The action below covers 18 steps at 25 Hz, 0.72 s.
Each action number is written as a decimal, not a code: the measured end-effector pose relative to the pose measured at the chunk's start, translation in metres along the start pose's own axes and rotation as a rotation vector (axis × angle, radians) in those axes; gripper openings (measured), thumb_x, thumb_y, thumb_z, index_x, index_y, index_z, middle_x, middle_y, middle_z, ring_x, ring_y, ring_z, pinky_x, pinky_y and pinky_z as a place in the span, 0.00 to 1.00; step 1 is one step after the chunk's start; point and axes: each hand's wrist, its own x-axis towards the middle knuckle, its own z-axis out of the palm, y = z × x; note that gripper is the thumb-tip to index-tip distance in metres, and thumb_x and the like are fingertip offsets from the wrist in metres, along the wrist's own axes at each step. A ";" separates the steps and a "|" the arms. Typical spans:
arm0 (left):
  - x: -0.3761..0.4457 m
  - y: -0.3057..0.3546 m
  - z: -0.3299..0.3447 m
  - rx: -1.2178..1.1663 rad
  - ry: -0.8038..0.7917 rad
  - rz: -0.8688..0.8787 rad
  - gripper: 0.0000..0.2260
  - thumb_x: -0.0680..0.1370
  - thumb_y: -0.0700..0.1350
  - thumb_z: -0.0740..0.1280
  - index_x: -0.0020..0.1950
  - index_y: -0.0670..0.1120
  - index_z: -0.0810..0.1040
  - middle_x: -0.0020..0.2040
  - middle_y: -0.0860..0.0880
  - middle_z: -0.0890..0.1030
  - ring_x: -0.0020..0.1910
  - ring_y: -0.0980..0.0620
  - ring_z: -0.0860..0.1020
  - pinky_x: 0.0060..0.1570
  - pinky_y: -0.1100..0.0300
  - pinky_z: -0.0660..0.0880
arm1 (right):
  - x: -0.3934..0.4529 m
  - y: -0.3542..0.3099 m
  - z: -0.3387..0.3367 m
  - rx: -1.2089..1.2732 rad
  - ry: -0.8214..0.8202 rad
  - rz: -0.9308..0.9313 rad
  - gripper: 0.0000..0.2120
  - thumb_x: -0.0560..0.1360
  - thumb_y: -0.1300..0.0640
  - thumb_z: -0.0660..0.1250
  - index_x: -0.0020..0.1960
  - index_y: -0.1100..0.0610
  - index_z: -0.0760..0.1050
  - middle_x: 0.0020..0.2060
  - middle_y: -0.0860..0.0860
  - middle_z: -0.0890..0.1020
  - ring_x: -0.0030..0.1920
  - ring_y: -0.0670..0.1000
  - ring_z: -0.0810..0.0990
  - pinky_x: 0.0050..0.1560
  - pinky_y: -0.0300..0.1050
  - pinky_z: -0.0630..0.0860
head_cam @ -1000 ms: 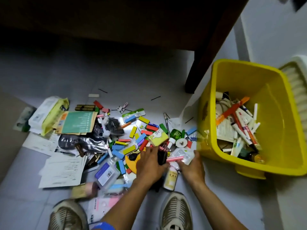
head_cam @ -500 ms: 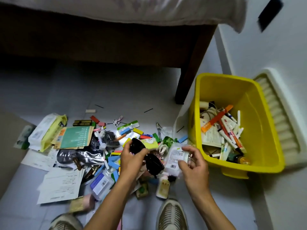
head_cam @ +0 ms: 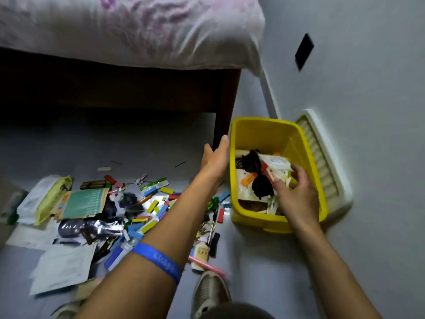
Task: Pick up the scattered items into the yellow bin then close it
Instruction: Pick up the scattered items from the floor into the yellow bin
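The yellow bin (head_cam: 273,221) stands open on the floor by the wall, with pens, packets and black sunglasses (head_cam: 256,178) lying inside; a white packet (head_cam: 277,162) rests on top. My left hand (head_cam: 215,157) reaches out just left of the bin's rim, fingers straight, holding nothing. Over the bin's near right side hovers my right hand (head_cam: 296,194), fingers loosely spread and empty. The scattered items (head_cam: 147,208), among them coloured blocks, papers and pouches, cover the floor to the left. The bin's white ribbed lid (head_cam: 326,166) leans against the wall behind the bin.
A bed with a dark wooden leg (head_cam: 224,111) stands just behind the bin's left corner. A small bottle (head_cam: 200,253) and a pink stick (head_cam: 207,264) lie near my shoe (head_cam: 210,293). The wall runs along the right.
Both hands moved from the pile to the bin. The sunglasses left my left hand and the white packet left my right; both now lie in the bin. The camera has tilted up.
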 end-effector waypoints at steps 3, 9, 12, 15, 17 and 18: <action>0.002 -0.067 -0.055 0.106 0.084 -0.006 0.26 0.80 0.58 0.62 0.75 0.49 0.65 0.74 0.47 0.68 0.68 0.46 0.70 0.65 0.51 0.68 | -0.036 0.008 0.041 0.119 -0.065 -0.167 0.09 0.76 0.59 0.68 0.54 0.49 0.78 0.45 0.39 0.81 0.45 0.37 0.80 0.42 0.35 0.78; -0.002 -0.197 -0.120 0.742 0.026 -0.019 0.13 0.74 0.44 0.68 0.59 0.50 0.78 0.54 0.50 0.82 0.51 0.48 0.79 0.49 0.57 0.76 | -0.087 0.057 0.154 -0.230 -0.692 -0.169 0.05 0.74 0.55 0.68 0.49 0.52 0.79 0.44 0.49 0.83 0.46 0.52 0.81 0.43 0.47 0.77; -0.002 -0.241 -0.126 0.855 -0.004 0.056 0.13 0.74 0.43 0.67 0.59 0.50 0.79 0.57 0.49 0.81 0.54 0.48 0.78 0.51 0.57 0.76 | -0.112 0.100 0.183 -0.705 -1.016 -0.180 0.11 0.72 0.44 0.68 0.48 0.50 0.73 0.47 0.52 0.81 0.50 0.57 0.80 0.43 0.45 0.72; 0.000 -0.256 -0.136 0.772 0.173 0.073 0.10 0.75 0.42 0.64 0.56 0.49 0.79 0.54 0.48 0.80 0.52 0.48 0.77 0.48 0.54 0.77 | -0.121 0.118 0.191 -0.661 -0.983 -0.239 0.07 0.76 0.47 0.65 0.49 0.49 0.72 0.48 0.53 0.82 0.48 0.57 0.80 0.40 0.45 0.71; 0.002 -0.258 -0.141 0.816 0.234 0.150 0.07 0.77 0.43 0.64 0.54 0.49 0.77 0.52 0.49 0.78 0.53 0.49 0.74 0.46 0.55 0.74 | -0.115 0.120 0.191 -0.600 -0.996 -0.305 0.03 0.76 0.50 0.62 0.47 0.49 0.70 0.43 0.53 0.81 0.44 0.57 0.80 0.36 0.45 0.67; 0.005 -0.258 -0.140 0.866 0.202 0.202 0.07 0.78 0.44 0.63 0.55 0.49 0.76 0.53 0.49 0.78 0.53 0.49 0.73 0.47 0.55 0.73 | -0.109 0.119 0.190 -0.626 -0.988 -0.331 0.03 0.76 0.50 0.61 0.47 0.49 0.71 0.42 0.52 0.81 0.43 0.56 0.79 0.36 0.45 0.67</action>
